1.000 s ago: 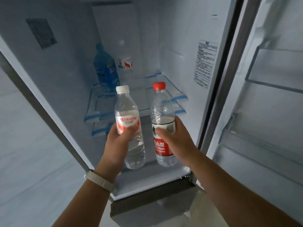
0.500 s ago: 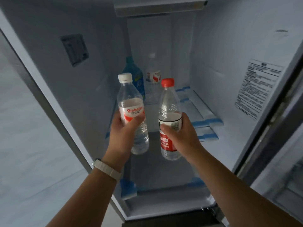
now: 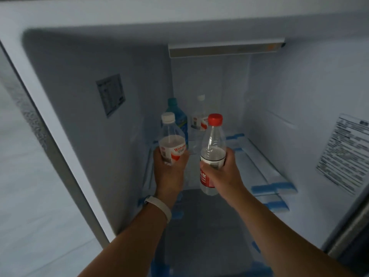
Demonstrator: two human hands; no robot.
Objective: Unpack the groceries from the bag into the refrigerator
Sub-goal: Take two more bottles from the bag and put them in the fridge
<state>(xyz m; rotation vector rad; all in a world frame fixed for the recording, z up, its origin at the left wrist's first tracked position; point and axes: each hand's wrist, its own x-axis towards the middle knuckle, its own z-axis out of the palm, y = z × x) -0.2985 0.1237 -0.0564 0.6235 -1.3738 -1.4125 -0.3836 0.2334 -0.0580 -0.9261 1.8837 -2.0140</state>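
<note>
Both my arms reach into the open refrigerator (image 3: 279,100). My left hand (image 3: 169,172) grips a clear water bottle with a white cap (image 3: 170,140) and a red-and-white label. My right hand (image 3: 223,172) grips a clear water bottle with a red cap (image 3: 213,144) and a red label. Both bottles are upright, side by side, held over the front of the glass shelf (image 3: 259,166). At the back of that shelf stand a blue bottle (image 3: 179,118) and another clear bottle with a white cap (image 3: 199,116).
The fridge's left wall carries a small grey panel (image 3: 110,94); the right wall carries a printed sticker (image 3: 345,152). A light bar (image 3: 225,47) runs along the ceiling. Blue tape strips (image 3: 273,186) mark the shelf edges. The shelf's right half is bare.
Both hands have pushed the two bottles deeper into the fridge, over the shelf and closer to the bottles at the back. My view has moved closer and tilted up.
</note>
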